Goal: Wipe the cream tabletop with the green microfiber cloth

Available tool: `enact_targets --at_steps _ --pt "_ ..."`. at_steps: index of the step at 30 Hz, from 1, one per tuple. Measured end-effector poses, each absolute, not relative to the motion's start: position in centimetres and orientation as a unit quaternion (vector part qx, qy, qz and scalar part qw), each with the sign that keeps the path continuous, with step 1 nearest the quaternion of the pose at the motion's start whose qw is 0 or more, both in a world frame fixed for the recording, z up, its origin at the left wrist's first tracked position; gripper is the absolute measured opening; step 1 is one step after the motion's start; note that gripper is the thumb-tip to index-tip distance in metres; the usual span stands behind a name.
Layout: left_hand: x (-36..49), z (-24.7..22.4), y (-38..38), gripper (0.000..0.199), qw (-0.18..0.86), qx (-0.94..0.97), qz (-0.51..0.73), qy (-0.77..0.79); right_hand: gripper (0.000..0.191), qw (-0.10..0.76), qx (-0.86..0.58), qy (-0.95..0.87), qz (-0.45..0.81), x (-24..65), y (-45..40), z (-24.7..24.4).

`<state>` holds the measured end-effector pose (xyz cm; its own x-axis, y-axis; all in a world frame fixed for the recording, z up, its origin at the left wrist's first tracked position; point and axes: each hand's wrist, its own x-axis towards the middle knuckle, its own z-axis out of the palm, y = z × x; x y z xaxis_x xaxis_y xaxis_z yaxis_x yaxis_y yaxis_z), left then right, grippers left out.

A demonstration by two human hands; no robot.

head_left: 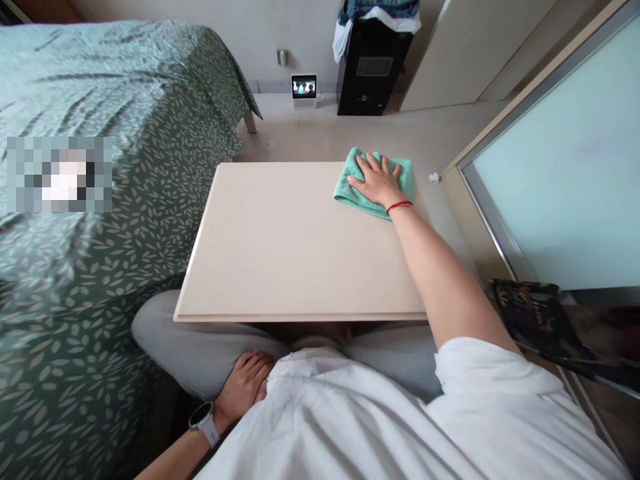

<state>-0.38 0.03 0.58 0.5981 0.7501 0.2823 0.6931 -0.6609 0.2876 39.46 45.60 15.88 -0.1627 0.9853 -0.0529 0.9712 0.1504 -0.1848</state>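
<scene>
Teal microfiber cloth (404,179) under right hand (377,183), far right corner of cream tabletop (280,247).
Right hand: flat on the cloth, fingers spread, not clamped; red string bracelet (399,207) at wrist. Left hand (243,385): fingers together, resting on grey trousers (200,340), holding nothing; white-strapped smartwatch (204,421) at wrist.
</scene>
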Motion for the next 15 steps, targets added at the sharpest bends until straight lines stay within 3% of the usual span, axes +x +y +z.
enact_targets --at_steps 15 --pt "0.0 1.2 0.7 0.040 0.072 0.893 0.203 0.395 0.086 0.040 -0.489 -0.871 0.030 44.5 16.7 13.8"
